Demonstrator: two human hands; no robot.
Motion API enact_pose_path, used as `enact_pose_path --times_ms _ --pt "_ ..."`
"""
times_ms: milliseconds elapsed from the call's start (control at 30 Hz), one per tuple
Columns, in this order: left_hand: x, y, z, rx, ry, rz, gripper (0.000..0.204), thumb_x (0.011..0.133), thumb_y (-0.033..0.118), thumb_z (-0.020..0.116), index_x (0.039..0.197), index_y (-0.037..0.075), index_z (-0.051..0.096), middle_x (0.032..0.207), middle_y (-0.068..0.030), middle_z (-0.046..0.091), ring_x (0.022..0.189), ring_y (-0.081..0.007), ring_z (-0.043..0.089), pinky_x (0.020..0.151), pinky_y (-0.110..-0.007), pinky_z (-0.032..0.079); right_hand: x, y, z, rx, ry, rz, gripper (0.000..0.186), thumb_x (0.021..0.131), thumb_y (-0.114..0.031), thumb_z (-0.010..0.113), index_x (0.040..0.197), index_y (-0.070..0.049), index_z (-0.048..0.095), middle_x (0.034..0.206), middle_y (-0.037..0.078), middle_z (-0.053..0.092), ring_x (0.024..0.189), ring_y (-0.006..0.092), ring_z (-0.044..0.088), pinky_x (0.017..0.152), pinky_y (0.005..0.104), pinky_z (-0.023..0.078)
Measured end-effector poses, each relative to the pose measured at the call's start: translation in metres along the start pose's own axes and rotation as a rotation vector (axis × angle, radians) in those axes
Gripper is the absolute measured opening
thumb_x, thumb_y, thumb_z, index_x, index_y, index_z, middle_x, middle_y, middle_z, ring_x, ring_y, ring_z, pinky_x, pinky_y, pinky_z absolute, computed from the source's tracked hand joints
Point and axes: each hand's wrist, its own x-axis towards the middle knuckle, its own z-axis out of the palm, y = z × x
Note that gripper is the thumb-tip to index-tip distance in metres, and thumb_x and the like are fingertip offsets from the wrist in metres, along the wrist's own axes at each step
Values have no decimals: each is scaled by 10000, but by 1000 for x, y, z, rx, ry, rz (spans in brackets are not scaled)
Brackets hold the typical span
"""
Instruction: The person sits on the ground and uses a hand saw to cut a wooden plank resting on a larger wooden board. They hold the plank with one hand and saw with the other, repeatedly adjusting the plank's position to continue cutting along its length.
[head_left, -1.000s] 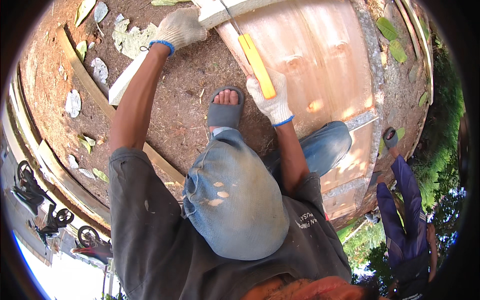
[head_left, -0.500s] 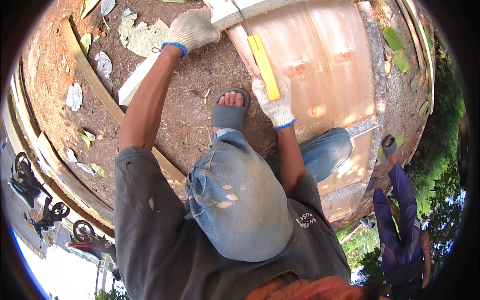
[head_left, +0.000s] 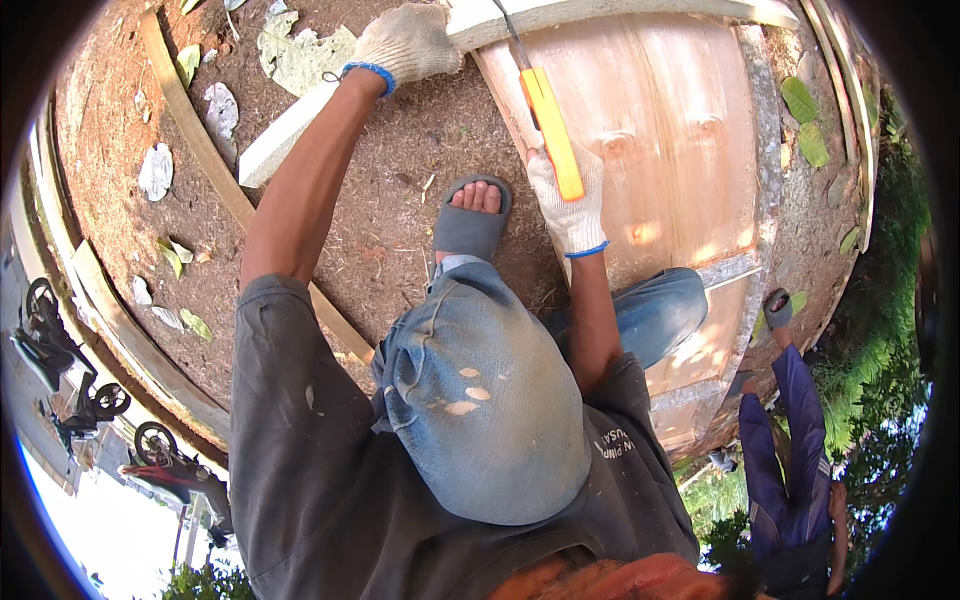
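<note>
My left hand, in a knitted glove with a blue cuff, is closed over a pale wooden beam. The beam runs from beside my left forearm up to the far right. In my right hand, also gloved, is a handsaw with a yellow handle. Its narrow dark blade, seen edge-on, reaches forward to the beam just right of my left hand. The far end of the blade is cut off by the picture's top edge.
Under the beam's right part lies a broad wooden panel with grey edge strips. My sandalled foot stands on bare soil beside it. A thin wooden strip, dry leaves and parked motorbikes are left. Another person stands right.
The view has shifted slightly, so the scene sits a little differently in the picture. Both hands keep their holds; the saw stays at the beam beside my left hand.
</note>
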Motion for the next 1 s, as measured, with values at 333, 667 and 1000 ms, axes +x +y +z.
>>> enact_pose_path --times_ms 333,667,1000 --pt "-8 5 -22 -27 -47 -32 432 709 274 716 1047 5 703 972 -248 736 940 -399 732 826 -488 592 -166 -31 -71 -271 -161 35 155 714 -193 722 748 -91 611 639 95 558 557 316 586 555 399 481" --pt "-5 -13 25 111 143 40 518 730 412 761 1083 33 750 977 -226 758 940 -369 755 824 -465 617 -74 -23 -30 -118 -74 26 129 835 -132 725 818 -23 658 691 126 622 613 272 623 580 391 495" --pt "-4 1 20 -14 99 20 488 740 414 765 1076 60 767 1040 -214 754 982 -356 746 855 -467 608 -11 -3 1 -22 26 -60 212 909 -134 733 789 7 630 602 82 537 565 125 551 519 351 423"
